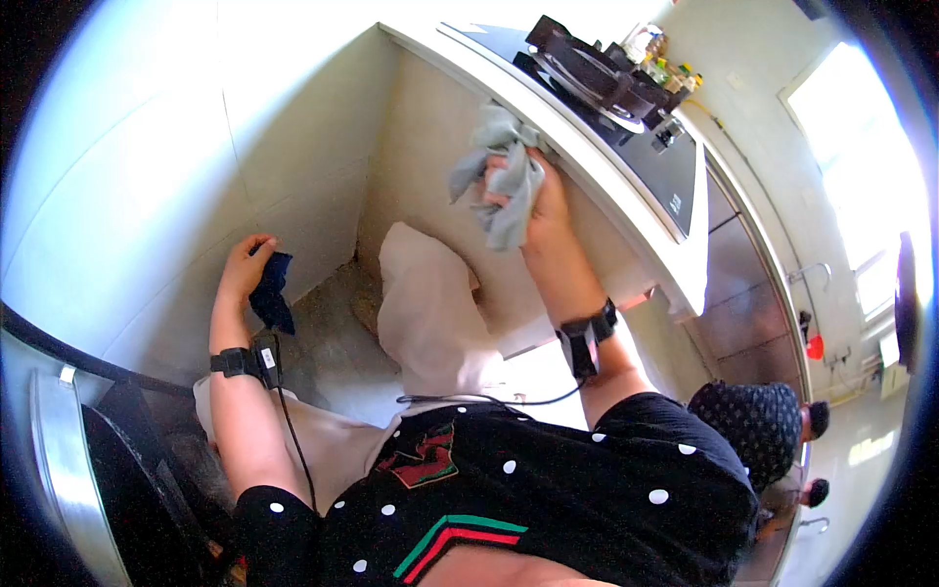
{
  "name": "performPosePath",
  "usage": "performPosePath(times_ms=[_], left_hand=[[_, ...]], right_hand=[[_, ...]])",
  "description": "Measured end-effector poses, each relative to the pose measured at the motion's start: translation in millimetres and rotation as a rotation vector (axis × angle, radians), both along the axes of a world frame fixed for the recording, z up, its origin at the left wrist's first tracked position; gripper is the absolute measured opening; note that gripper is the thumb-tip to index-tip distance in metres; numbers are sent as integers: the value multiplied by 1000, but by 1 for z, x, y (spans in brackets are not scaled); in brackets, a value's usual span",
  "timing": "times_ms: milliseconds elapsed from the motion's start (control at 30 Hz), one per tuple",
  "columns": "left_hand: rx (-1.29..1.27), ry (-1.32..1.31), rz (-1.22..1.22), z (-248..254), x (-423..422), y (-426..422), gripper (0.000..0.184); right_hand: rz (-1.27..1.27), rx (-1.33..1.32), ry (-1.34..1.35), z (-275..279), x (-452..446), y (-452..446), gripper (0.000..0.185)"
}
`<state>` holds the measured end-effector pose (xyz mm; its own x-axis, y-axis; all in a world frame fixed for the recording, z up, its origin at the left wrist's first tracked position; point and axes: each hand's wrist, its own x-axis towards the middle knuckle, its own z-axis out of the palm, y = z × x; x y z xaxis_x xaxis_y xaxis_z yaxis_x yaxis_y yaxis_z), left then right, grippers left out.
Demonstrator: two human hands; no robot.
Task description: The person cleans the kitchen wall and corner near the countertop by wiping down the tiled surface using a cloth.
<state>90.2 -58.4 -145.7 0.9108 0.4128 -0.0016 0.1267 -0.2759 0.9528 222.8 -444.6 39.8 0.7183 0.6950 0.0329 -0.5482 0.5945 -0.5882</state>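
My right hand (pixel 536 191) is closed around a crumpled grey cloth (pixel 511 210). It presses the cloth near the pale side panel (pixel 421 117), just below the white edge of the counter (pixel 597 191); whether the cloth touches the panel is hard to tell. On the left, my left hand (pixel 246 262) is closed, with a dark blue cloth (pixel 273 295) hanging from it in front of the tiled wall (pixel 147 186). Part of each cloth is hidden by the fingers. Both wrists carry black straps with small devices.
A gas stove (pixel 597 78) with a black burner stands on the counter, with several bottles (pixel 675 76) behind it. My knee (pixel 430 293) is beneath the panel. A person in dark patterned clothing (pixel 748 430) is at the right. A metal-edged appliance (pixel 68 470) stands lower left.
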Motion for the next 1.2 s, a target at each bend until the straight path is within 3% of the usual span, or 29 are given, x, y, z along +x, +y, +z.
performPosePath(times_ms=[33, 100, 167, 333, 400, 533, 633, 700, 800, 900, 933, 1067, 1200], left_hand=[[20, -10, 13, -4, 1, 1, 27], [39, -18, 23, -3, -1, -3, 27], [34, 29, 39, 15, -8, -14, 28], [132, -23, -22, 7, -2, -8, 27], [147, -31, -50, 8, 2, -11, 27], [169, -97, -67, 7, 5, -11, 28], [170, -71, -90, 7, 9, -9, 28], [145, -44, -113, 8, 11, -8, 28], [116, -83, -101, 15, 8, -12, 28], [92, -34, -65, 17, 8, -14, 27], [80, -23, -55, 17, 8, -14, 27], [-49, 45, -22, 6, 8, -7, 26], [-71, 60, -16, 19, 2, -15, 25]], right_hand=[[-5, 1, 3, 5, -16, -9, 29], [-280, -77, 70, 14, -48, -26, 31], [-286, -80, 36, 6, -65, -59, 30], [-291, -84, 2, 9, -83, -79, 31], [-158, -7, -5, 18, -78, -65, 32], [-127, 47, -25, 31, -73, -32, 28], [-219, -37, 107, 24, -48, -5, 30], [-120, -24, -41, 18, -24, 15, 32], [-218, -165, 31, 20, 1, 55, 44], [-270, -235, 126, 24, 22, 92, 44], [-241, -203, 84, 25, 27, 102, 36], [-247, -164, -31, 17, 68, 149, 35], [-286, -207, 24, 25, 69, 156, 34]])
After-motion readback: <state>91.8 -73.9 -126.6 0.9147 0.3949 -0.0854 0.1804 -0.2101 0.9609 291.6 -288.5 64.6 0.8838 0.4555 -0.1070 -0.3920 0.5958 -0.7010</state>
